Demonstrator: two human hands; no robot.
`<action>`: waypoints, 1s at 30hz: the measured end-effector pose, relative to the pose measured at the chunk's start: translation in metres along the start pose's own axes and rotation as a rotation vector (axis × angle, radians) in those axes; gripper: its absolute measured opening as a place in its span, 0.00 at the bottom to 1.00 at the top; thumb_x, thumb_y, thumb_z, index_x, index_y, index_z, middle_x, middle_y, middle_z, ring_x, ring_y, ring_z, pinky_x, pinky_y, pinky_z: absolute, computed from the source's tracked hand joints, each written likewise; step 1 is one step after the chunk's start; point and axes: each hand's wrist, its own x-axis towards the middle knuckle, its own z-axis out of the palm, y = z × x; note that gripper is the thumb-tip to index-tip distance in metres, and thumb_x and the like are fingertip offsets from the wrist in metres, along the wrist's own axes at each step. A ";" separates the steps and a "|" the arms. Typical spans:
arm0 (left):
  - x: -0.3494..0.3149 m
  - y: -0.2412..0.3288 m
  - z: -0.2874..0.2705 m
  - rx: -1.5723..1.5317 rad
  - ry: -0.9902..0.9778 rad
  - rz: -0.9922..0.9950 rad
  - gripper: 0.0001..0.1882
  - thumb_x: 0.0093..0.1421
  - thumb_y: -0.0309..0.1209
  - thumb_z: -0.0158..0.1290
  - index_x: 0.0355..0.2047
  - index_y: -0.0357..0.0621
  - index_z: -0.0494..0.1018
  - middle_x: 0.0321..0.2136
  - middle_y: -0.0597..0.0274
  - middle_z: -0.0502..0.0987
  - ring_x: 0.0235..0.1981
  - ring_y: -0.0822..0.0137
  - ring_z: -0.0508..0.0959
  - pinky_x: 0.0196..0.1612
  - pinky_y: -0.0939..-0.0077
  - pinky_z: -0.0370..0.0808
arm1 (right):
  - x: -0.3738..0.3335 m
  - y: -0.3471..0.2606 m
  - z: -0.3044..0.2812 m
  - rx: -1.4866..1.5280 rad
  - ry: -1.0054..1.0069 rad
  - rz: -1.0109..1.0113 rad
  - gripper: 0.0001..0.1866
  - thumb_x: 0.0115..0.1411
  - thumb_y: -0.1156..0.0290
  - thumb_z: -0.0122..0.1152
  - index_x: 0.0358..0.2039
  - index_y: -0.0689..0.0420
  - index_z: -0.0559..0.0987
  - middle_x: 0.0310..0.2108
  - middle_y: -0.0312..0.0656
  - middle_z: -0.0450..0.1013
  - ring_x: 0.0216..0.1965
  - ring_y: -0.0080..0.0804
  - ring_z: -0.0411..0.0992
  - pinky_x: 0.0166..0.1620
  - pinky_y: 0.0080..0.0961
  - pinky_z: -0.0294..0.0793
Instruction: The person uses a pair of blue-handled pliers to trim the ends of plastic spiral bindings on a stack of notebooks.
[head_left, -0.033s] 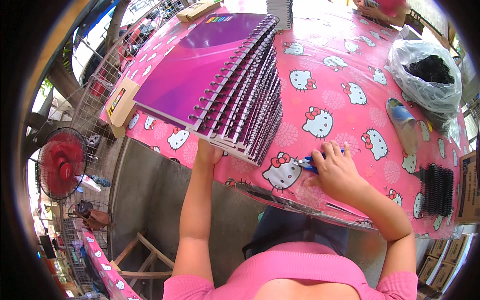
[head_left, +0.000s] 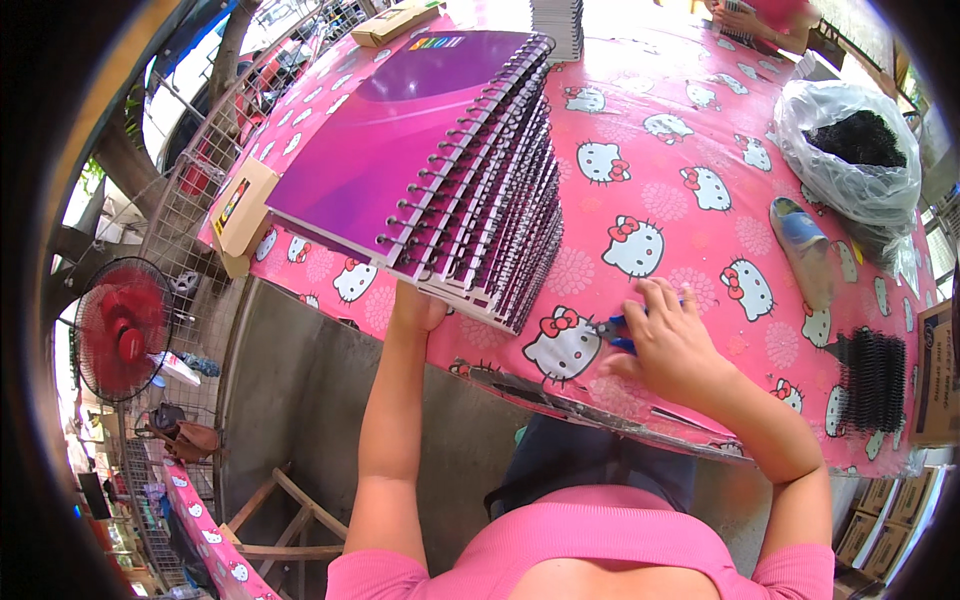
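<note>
A tall stack of spiral notebooks with purple covers and black wire coils leans in front of me on the left. My left hand reaches up under the near edge of the stack; its fingers are hidden behind the notebooks. Just right of the stack, my right hand rests low over the table, its fingers curled around small blue-handled pliers. The metal tip of the pliers points left, toward the notebooks. The pink patterned cloth lies under all of these.
A clear plastic bag of black coils stands at the right, near a blue-and-beige shoe-shaped item. Several loose black coils lie by the right edge. Cardboard boxes sit at left, a red fan beyond. Another person's hand holds something at the far side.
</note>
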 end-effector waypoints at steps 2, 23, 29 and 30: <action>0.000 -0.002 0.013 0.014 0.026 -0.027 0.25 0.68 0.40 0.42 0.60 0.38 0.60 0.57 0.55 0.68 0.55 0.58 0.71 0.58 0.60 0.70 | 0.013 -0.002 0.001 0.379 0.145 -0.023 0.40 0.59 0.42 0.55 0.57 0.66 0.64 0.57 0.62 0.60 0.60 0.57 0.60 0.61 0.44 0.61; -0.021 -0.098 0.096 0.547 0.662 0.300 0.37 0.70 0.53 0.30 0.68 0.37 0.43 0.68 0.51 0.47 0.67 0.58 0.50 0.68 0.66 0.47 | 0.154 0.023 0.033 2.053 -0.229 0.264 0.17 0.66 0.64 0.49 0.48 0.63 0.76 0.44 0.47 0.76 0.40 0.35 0.77 0.45 0.34 0.80; -0.004 -0.043 0.096 0.263 0.661 0.357 0.37 0.69 0.54 0.30 0.68 0.38 0.44 0.67 0.50 0.48 0.67 0.59 0.52 0.68 0.64 0.47 | 0.103 -0.003 0.004 1.685 -0.008 0.428 0.28 0.67 0.50 0.47 0.53 0.63 0.71 0.51 0.45 0.72 0.53 0.34 0.68 0.59 0.39 0.64; 0.003 -0.025 0.083 0.304 0.639 0.400 0.37 0.69 0.54 0.29 0.68 0.38 0.45 0.67 0.49 0.50 0.67 0.58 0.53 0.67 0.63 0.48 | 0.086 -0.002 0.001 1.733 -0.002 0.459 0.32 0.66 0.45 0.46 0.54 0.63 0.69 0.52 0.46 0.70 0.53 0.34 0.67 0.59 0.39 0.62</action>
